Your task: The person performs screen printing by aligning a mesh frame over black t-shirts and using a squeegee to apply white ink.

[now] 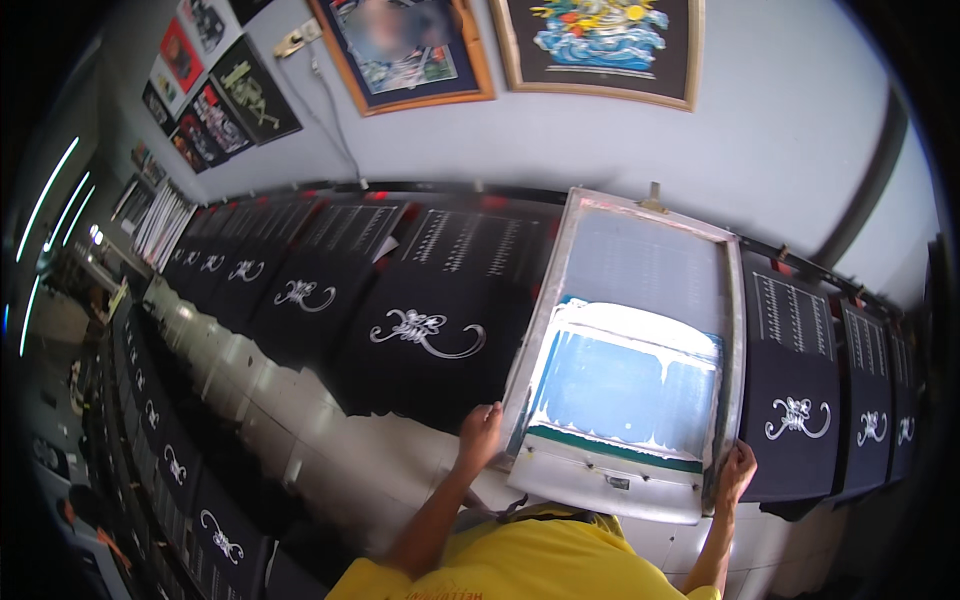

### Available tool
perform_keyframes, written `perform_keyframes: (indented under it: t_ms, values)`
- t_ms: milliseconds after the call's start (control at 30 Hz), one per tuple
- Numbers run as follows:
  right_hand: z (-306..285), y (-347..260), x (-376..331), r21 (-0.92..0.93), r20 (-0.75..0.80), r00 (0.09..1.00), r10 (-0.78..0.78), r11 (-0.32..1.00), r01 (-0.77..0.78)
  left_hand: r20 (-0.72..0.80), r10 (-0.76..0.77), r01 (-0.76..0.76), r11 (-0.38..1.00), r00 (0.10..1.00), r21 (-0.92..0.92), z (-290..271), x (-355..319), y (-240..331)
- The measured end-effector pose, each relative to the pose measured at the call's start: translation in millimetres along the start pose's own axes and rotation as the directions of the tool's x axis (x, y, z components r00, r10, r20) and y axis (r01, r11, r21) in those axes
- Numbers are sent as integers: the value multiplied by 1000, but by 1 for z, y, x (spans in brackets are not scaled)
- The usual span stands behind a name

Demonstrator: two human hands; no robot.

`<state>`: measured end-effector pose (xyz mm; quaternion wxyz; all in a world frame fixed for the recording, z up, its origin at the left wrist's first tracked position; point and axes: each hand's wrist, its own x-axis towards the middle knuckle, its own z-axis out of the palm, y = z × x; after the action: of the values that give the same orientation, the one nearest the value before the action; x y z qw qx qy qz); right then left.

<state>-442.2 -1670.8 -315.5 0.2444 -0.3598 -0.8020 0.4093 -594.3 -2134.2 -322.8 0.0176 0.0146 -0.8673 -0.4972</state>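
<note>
A large screen-printing frame (740,345) lies tilted in front of me over the row of black fabric pieces. White ink coats the blue mesh (625,385), with a thick white band across its middle. My left hand (481,435) is closed on the frame's left edge near its lower corner. On the opposite edge, my right hand (737,472) is closed too, fingers curled round the rim. A pale panel with small bolts (615,484) spans the frame's near end, close to my yellow shirt. Whatever lies directly under the frame is hidden.
Black fabric pieces with white scroll prints (425,333) line the long table on both sides of the frame. A rail with a metal clip (654,197) runs along the wall. Another printed row (175,465) stands at left, across a tiled aisle (290,410). Another person (88,515) is at far left.
</note>
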Motion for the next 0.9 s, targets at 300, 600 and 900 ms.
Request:
perform_keyframes:
  t_ms: [300, 600, 900]
  values:
    - [101, -98, -96, 74, -102, 991, -84, 993, 92, -62, 25, -30, 997, 998, -68, -138, 46, -83]
    - [227, -183, -192, 105, -36, 999, -38, 994, 42, -54, -73, 72, 997, 996, -23, -278, 110, -198]
    - [291, -239, -215, 20, 5, 1000, -20, 1000, 20, -108, -14, 16, 1000, 994, 20, -328, 161, -231]
